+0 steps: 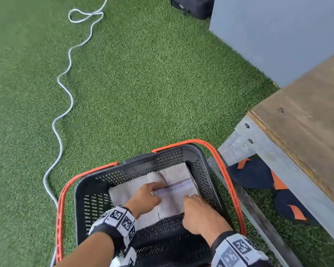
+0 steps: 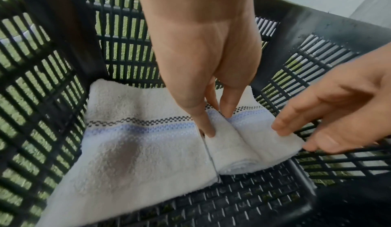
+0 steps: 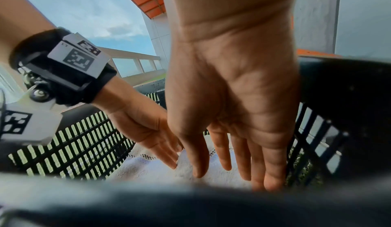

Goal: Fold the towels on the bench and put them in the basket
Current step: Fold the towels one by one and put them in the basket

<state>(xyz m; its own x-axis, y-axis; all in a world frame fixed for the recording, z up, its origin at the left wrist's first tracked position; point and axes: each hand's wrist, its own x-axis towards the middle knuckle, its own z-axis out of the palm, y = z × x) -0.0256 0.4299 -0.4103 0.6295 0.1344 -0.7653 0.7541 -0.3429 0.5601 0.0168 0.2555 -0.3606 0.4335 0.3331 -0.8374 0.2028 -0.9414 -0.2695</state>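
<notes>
A black slatted basket [image 1: 181, 149] with orange handles stands on green turf beside the bench [image 1: 307, 112]. Two folded white towels with a blue and checkered stripe lie side by side at its far end: the left towel [image 2: 137, 138] and the right towel [image 2: 249, 140]. My left hand [image 2: 220, 107] presses straight fingers down onto the right towel near the seam between them. My right hand [image 2: 317, 122] touches that towel's near right corner with relaxed, straight fingers. The head view shows the left hand [image 1: 148, 193] and right hand [image 1: 199, 212] inside the basket.
The bench top is bare wood on a grey metal frame. Dark blue and orange shoes [image 1: 258, 176] lie under it. A white rope [image 1: 66, 89] snakes over the turf to the left. A black case [image 1: 191, 4] and a grey wall [image 1: 278, 35] stand further off.
</notes>
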